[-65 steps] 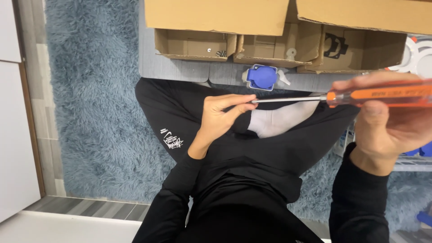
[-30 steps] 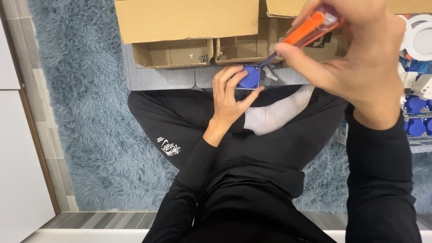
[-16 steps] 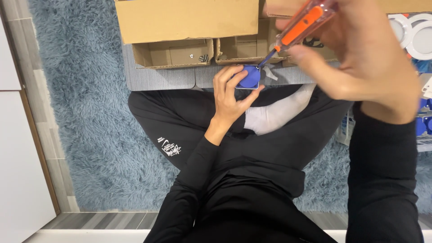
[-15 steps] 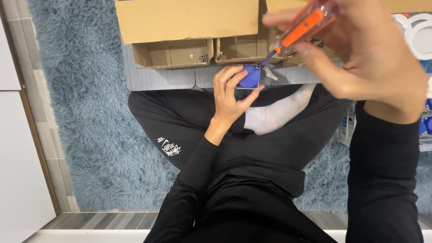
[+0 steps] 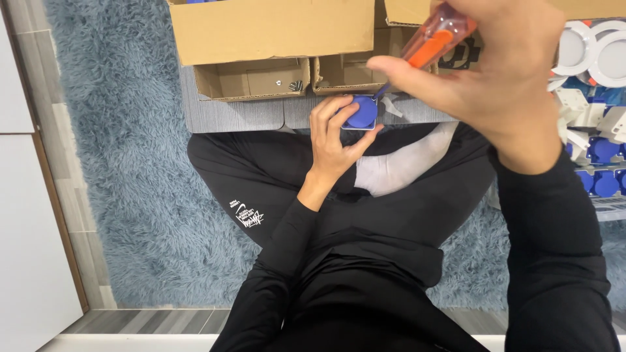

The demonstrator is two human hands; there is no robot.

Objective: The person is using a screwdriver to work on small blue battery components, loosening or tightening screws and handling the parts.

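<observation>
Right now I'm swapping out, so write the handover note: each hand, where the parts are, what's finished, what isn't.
Left hand grips the small blue part over the lap, at the edge of the grey mat.
Right hand holds the orange-handled screwdriver, tip down at the blue part.
Loose screws lie in the open cardboard box.
More blue and white parts sit at the right.
Done: tool set on part. Left: whether the screw is seated cannot be told.

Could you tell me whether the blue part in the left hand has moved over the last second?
No. The blue part stays below the same cardboard box edge, held by the left hand.
</observation>
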